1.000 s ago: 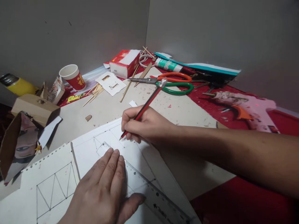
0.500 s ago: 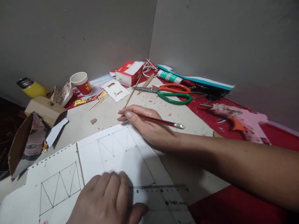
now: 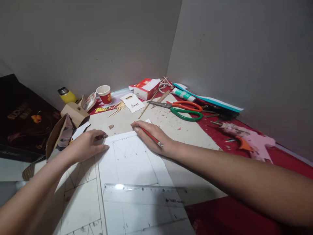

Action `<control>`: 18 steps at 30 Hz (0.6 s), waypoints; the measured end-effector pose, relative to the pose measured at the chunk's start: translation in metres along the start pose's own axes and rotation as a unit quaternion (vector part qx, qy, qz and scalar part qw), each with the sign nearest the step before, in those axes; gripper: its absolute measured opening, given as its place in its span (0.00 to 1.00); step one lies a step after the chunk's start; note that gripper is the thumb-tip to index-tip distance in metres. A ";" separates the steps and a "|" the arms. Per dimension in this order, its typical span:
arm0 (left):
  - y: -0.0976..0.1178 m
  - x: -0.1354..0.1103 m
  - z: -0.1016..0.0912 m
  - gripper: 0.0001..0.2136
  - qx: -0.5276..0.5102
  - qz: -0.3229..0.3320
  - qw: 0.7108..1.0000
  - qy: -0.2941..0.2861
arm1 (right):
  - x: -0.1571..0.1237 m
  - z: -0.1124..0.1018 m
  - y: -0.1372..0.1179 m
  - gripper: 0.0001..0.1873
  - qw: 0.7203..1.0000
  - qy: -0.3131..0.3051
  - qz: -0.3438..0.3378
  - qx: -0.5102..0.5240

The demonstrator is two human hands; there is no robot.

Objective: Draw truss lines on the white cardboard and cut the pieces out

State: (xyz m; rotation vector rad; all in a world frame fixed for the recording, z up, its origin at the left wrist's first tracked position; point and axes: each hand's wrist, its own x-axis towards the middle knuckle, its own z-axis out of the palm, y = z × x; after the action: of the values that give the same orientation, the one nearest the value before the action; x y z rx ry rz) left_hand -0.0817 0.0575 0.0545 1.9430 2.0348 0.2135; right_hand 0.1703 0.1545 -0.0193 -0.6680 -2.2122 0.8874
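My right hand (image 3: 153, 137) rests on the far right corner of a white sheet (image 3: 132, 163) with pencilled triangles, fingers closed around a red pencil (image 3: 151, 137) lying flat along the hand. My left hand (image 3: 85, 147) reaches to the sheet's far left corner, fingers curled and pinching something small and dark that I cannot make out. A clear plastic ruler (image 3: 146, 199) lies loose across the near part of the sheet, apart from both hands.
Orange and green scissors (image 3: 183, 109), a glue tube (image 3: 183, 94), a red tissue box (image 3: 146, 88), a paper cup (image 3: 104, 94), wooden sticks (image 3: 117, 109), a yellow bottle (image 3: 66, 95) and cardboard pieces (image 3: 70, 120) lie at the back. A glue gun (image 3: 234, 133) lies on red cloth at right.
My left hand let go of the ruler and moved up to the sheet's far left corner. My right hand stopped drawing and laid the pencil flat. The view tilted up.
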 end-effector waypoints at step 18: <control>0.074 -0.078 -0.046 0.16 -0.217 -0.035 0.967 0.128 | 0.004 0.001 0.002 0.18 0.996 0.065 0.026 0.061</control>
State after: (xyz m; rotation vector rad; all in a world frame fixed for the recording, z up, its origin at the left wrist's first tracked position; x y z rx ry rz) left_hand -0.0251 -0.0097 0.1318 1.6334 1.9901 0.8554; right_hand 0.1673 0.1579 -0.0196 -0.7077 -2.0174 0.9692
